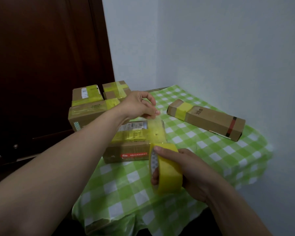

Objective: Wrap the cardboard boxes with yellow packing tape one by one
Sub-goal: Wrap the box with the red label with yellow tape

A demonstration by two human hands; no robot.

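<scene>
Far left, 3 taped boxes (90,106) sit stacked by the door (41,65). L hand (138,104) pinches the tape strip (156,132) above the middle box (126,153); strip seems stuck to its top, hard to tell. R hand (192,169) grips the tape roll (168,169) just in front of it. Further right, a long box (206,120) lies on the checked cloth (203,150).

Gripped in the right hand (192,171), the tape roll (169,169) looks to us like glossy, translucent yellow plastic film; the strip (156,132) pinched by the left hand (138,104) shines thin and smooth. Just beyond the grip we see a matt brown cardboard box (126,151), and beneath it a thin, creased checked tablecloth (211,150)
</scene>
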